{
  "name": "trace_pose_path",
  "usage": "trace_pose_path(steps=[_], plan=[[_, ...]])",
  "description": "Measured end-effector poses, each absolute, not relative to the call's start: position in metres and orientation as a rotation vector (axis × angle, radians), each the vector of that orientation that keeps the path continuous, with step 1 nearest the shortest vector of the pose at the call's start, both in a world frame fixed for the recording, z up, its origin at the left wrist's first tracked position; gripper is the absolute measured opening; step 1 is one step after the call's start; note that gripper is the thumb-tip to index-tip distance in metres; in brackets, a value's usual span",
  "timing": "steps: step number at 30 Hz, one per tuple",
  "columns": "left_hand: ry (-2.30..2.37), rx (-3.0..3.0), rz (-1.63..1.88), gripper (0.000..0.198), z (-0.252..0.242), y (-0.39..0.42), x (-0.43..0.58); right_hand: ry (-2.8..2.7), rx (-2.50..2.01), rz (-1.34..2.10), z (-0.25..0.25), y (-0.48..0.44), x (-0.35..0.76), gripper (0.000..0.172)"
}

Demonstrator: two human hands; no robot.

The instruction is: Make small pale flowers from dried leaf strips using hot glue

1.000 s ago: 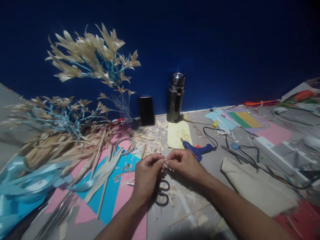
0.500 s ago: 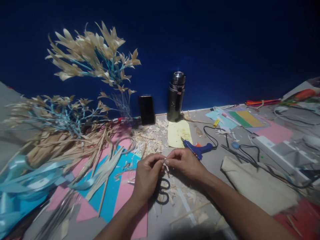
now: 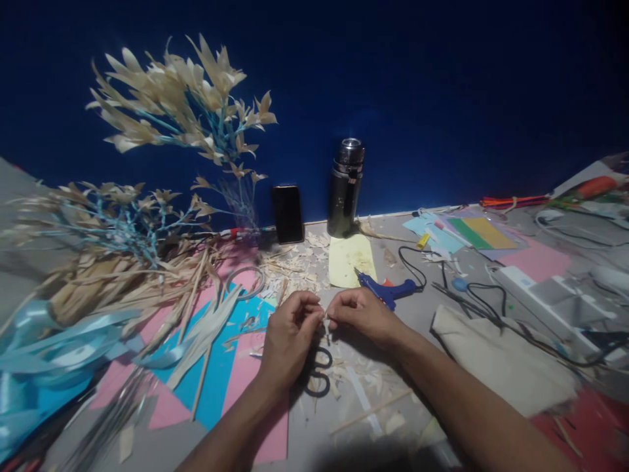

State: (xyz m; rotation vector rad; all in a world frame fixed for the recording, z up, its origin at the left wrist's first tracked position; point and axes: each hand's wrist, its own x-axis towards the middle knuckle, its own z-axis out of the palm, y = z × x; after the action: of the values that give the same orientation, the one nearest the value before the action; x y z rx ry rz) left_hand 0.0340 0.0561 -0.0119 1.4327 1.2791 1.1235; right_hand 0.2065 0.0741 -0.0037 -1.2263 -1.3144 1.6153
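My left hand (image 3: 289,333) and my right hand (image 3: 362,316) meet at the middle of the table, fingertips almost touching. Both are closed in a pinch around a small, pale, thin piece (image 3: 326,321) whose kind is too small to make out. Just under my left hand lie the dark looped handles of a pair of scissors (image 3: 319,373); their blades are hidden. Beyond my right hand a blue glue gun (image 3: 390,292) rests with its nozzle over a stained yellow sheet (image 3: 351,259). Pale husk scraps (image 3: 304,272) are scattered around both hands.
Husk flowers on blue stems (image 3: 196,98) stand at the back left, near a phone (image 3: 287,213) and a dark flask (image 3: 346,190). Light blue ribbon (image 3: 63,341), wires (image 3: 108,416) and coloured paper (image 3: 196,354) cover the left. A folded cloth (image 3: 501,360) and a power strip (image 3: 550,308) lie right.
My left fingers have loosened and lifted slightly, and the fingertips of the two hands are a little farther apart. The view has shifted slightly; the things on the table stay put.
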Motion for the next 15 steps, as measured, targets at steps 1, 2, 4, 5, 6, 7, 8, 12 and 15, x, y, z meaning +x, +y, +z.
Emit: trace_pose_path(steps=[1, 2, 4, 5, 6, 7, 8, 12, 15], plan=[[1.279, 1.443, 1.120, 0.006, -0.0117, 0.0558, 0.0343, -1.322, -1.238, 1.612, -0.0037, 0.0742, 0.2065, 0.015], [1.278, 1.452, 1.119, 0.006, -0.0116, 0.0556, 0.0346, -1.330, -1.252, 1.608, -0.0038, 0.0743, 0.2065, 0.014], [1.269, 1.463, 1.118, 0.007, -0.0116, 0.0552, 0.0349, -1.351, -1.279, 1.593, -0.0038, 0.0744, 0.2063, 0.013], [1.262, 1.470, 1.116, 0.008, -0.0117, 0.0551, 0.0349, -1.369, -1.291, 1.578, -0.0039, 0.0743, 0.2063, 0.013], [1.256, 1.482, 1.113, 0.008, -0.0120, 0.0551, 0.0348, -1.389, -1.299, 1.562, -0.0040, 0.0741, 0.2062, 0.013], [1.252, 1.501, 1.111, 0.010, -0.0125, 0.0550, 0.0345, -1.406, -1.306, 1.548, -0.0040, 0.0740, 0.2061, 0.013], [1.246, 1.525, 1.112, 0.012, -0.0130, 0.0549, 0.0341, -1.418, -1.309, 1.540, -0.0040, 0.0739, 0.2060, 0.013], [1.189, 1.641, 1.126, 0.021, -0.0142, 0.0544, 0.0326, -1.416, -1.325, 1.548, -0.0028, 0.0739, 0.2055, 0.013], [1.200, 1.613, 1.126, 0.016, -0.0123, 0.0540, 0.0332, -1.392, -1.342, 1.543, -0.0003, 0.0737, 0.2045, 0.013]])
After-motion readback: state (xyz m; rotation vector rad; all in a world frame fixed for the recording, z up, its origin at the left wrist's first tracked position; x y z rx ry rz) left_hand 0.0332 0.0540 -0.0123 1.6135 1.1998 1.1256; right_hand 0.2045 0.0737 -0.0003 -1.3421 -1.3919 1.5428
